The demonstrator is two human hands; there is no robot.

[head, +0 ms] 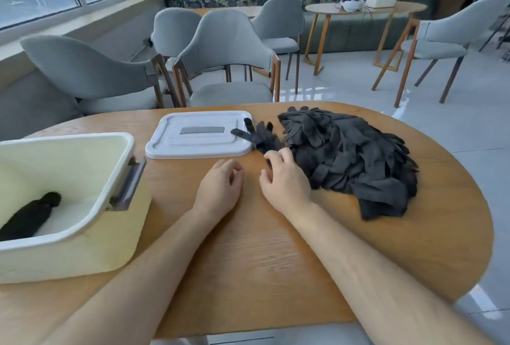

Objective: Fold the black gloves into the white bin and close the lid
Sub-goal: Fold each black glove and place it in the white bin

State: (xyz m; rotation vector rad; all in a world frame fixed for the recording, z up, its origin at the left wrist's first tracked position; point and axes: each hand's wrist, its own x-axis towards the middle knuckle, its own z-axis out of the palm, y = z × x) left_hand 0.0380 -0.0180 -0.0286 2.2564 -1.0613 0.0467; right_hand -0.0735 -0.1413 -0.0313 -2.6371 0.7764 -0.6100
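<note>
Head view: where were our hands?
– Our left hand point(220, 187) lay loosely curled and empty on the table point(248, 248). Our right hand point(284, 179) curled at the edge of the glove pile point(350, 157); we couldn't tell if it gripped. One rolled glove point(30, 217) lay in the white bin point(82, 234), lid point(193, 135) flat beside it.

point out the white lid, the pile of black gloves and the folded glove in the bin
white lid point(198, 143): head view, flat top near its front edge
pile of black gloves point(350, 157): head view, middle of the heap
folded glove point(29, 219): head view, middle of the roll
</note>
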